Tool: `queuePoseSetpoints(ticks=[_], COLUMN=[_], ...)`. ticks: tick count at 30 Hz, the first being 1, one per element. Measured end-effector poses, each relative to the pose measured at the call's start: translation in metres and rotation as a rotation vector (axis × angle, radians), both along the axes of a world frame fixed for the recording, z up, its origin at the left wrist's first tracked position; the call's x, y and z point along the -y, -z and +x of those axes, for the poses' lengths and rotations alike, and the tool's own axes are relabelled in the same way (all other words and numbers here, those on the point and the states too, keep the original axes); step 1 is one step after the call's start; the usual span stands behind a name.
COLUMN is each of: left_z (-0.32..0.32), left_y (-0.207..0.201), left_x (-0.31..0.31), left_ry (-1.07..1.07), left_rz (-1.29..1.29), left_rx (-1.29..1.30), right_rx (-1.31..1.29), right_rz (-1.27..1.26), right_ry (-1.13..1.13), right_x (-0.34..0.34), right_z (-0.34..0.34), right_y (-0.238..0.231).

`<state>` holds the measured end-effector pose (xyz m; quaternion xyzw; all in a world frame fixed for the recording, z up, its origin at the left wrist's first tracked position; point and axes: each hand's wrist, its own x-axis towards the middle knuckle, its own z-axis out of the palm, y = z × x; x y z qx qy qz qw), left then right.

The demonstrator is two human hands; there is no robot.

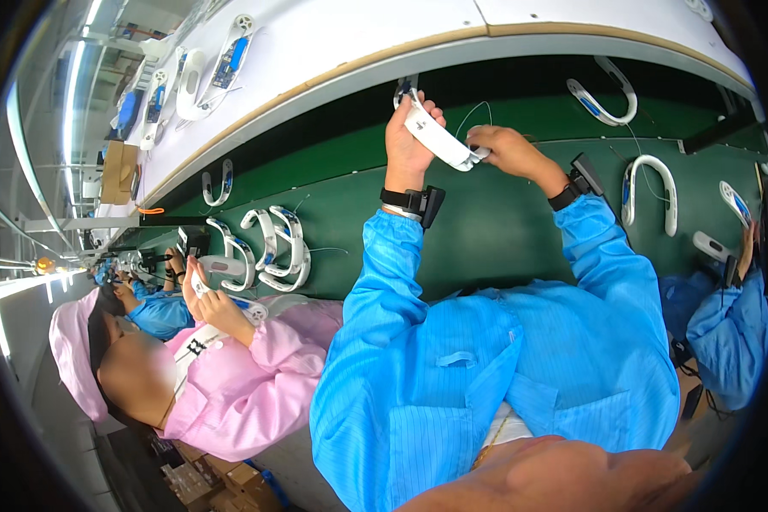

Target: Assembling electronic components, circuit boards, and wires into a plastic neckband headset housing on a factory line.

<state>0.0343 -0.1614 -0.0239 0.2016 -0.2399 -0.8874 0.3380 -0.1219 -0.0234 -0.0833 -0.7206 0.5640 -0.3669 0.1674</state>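
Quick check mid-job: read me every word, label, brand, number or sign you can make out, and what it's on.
No words or numbers are readable.
White curved casing in the left hand: a small dark mark, too small to read.
Pink jacket at left: a black pattern on white at the chest, no legible lettering.
Cardboard boxes: too blurred to read any print.

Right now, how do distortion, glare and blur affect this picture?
Head view: the white shelf bows into an arc; picture corners go black; strip lights at left glare white; the far background there is indistinct; left hand and right hand look reasonably sharp.
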Motion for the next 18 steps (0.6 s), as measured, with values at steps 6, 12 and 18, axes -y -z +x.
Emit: queuePoseSetpoints(ticks=[6, 12, 18], left_z=[0.013, 0.021, 0.033], left_y=[0.01, -0.005, -0.015], left_x=[-0.033, -0.074, -0.092], left_ry=[0.116, -0.168, -0.429], left_rz=[0.089, -0.106, -0.334], left_rx=[-0.257, -0.123, 0.074], right_rx=[-0.115, -0.227, -0.084], right_rz=[-0.016, 0.02, -0.009], right_ry=[0.184, 0.312, 0.372], right_x=[-0.063, -0.111, -0.161], right_z=[-0.011, -0.03, -0.046], right_y=[-0.032, -0.049, -0.115])
